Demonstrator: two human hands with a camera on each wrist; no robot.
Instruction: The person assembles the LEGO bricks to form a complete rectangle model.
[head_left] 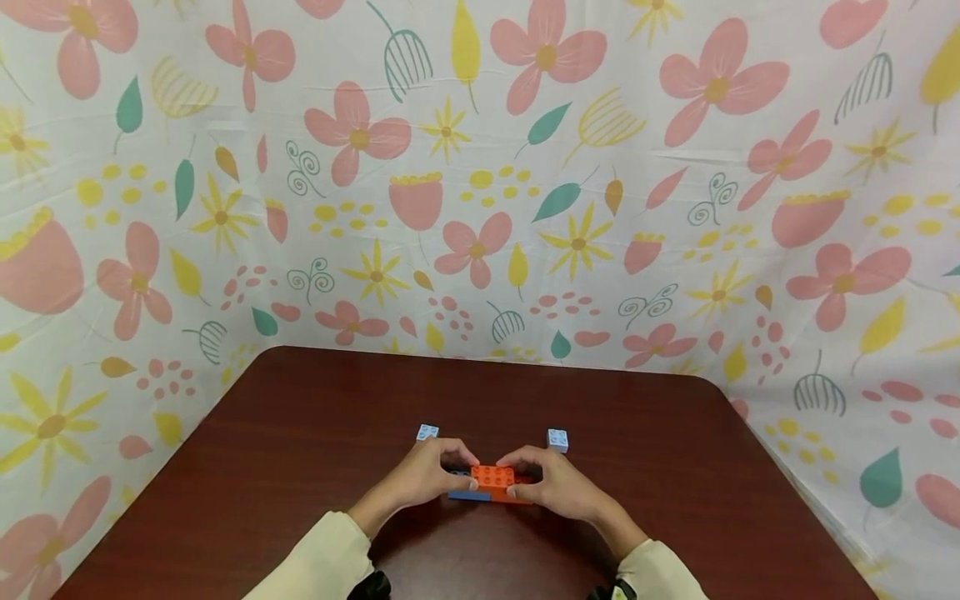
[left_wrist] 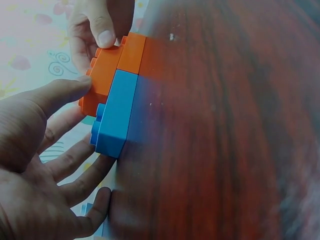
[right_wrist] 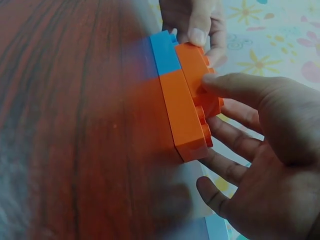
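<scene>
In the head view an orange toy building brick [head_left: 492,476] with studs on top bridges two bricks that lie end to end on the table. The lower left one is a blue brick [left_wrist: 119,112]; to its right is another orange brick [right_wrist: 181,112]. My left hand [head_left: 426,472] pinches the left end of the upper brick, thumb on the near side and fingers behind. At the other end my right hand [head_left: 561,483] holds it the same way. Some studs of both lower bricks show beyond the upper brick's ends.
Two pale blue bricks stand farther back on the dark brown table [head_left: 337,400]: one brick [head_left: 427,432] beyond my left hand, the other brick [head_left: 557,440] beyond my right. A flower-patterned cloth [head_left: 480,283] hangs behind the table and along its sides.
</scene>
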